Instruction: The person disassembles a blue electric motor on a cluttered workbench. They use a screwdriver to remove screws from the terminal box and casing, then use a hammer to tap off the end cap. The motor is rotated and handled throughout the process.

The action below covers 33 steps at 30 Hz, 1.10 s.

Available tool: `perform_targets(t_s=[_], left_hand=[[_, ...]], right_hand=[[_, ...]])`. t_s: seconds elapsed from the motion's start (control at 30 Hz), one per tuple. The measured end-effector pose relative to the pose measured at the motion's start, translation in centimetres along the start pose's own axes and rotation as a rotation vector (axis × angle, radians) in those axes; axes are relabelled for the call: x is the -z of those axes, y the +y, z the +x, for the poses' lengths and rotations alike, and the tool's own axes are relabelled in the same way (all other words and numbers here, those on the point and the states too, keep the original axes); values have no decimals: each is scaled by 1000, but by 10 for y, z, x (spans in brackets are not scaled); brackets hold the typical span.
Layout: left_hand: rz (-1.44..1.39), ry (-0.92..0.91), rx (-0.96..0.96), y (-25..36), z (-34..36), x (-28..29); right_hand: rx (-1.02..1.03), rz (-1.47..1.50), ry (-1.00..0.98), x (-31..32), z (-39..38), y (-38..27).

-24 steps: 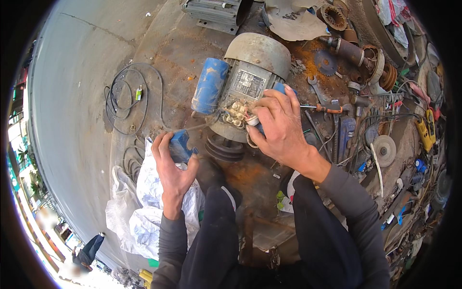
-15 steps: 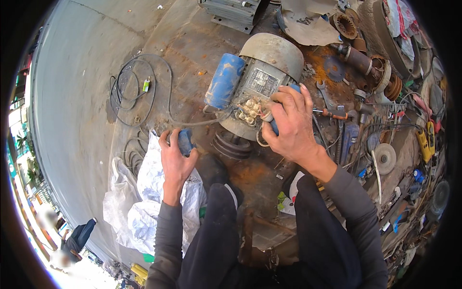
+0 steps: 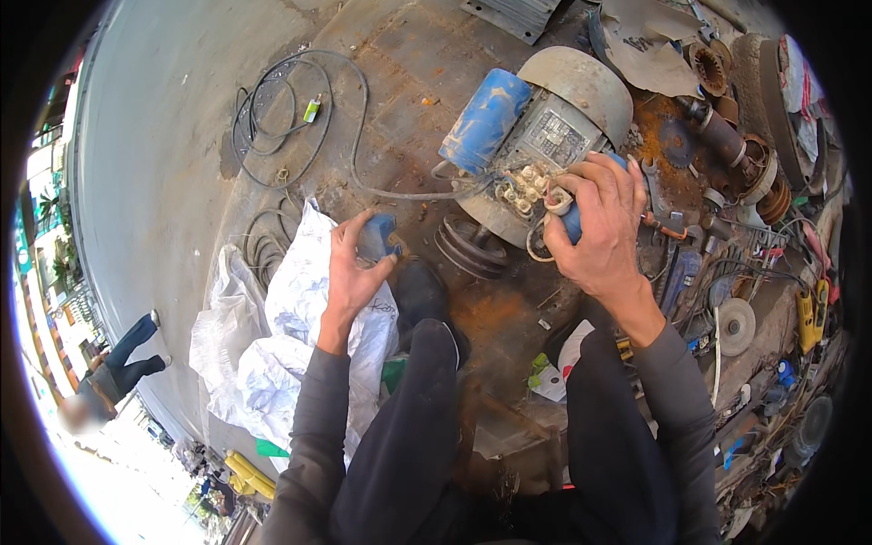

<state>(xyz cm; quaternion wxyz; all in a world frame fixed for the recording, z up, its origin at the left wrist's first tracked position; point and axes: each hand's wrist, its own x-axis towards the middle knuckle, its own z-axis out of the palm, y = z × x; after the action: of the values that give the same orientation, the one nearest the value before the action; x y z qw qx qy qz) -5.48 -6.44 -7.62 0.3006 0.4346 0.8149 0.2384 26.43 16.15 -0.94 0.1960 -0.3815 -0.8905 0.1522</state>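
My left hand [image 3: 352, 277] is at 9 o'clock, its thumb and fingers gripping. My right hand [image 3: 606, 241] is near 3 o'clock, back up, fingers bent. My left arm [image 3: 320, 413] comes from 7 o'clock, my right arm [image 3: 677, 409] from 5.

White sack [image 3: 277, 363], grey disc [image 3: 740, 337], brown sheet [image 3: 647, 62]

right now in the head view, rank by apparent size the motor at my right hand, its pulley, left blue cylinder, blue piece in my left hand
Largest to smallest:
1. Motor
2. Left blue cylinder
3. Pulley
4. Blue piece, going by its visible part; your left hand covers some of it.
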Motion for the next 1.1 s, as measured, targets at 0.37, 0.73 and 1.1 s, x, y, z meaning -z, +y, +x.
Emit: perform_targets(t_s=[0.37, 0.73, 1.1], left_hand=[[-458, -86, -76, 24, -13, 118], [-467, 198, -156, 84, -46, 181], [-657, 109, -271, 86, -62, 176]], right_hand=[[15, -17, 57, -8, -6, 6], [99, -114, -67, -6, -18, 29], [94, -84, -84, -10, -21, 31]])
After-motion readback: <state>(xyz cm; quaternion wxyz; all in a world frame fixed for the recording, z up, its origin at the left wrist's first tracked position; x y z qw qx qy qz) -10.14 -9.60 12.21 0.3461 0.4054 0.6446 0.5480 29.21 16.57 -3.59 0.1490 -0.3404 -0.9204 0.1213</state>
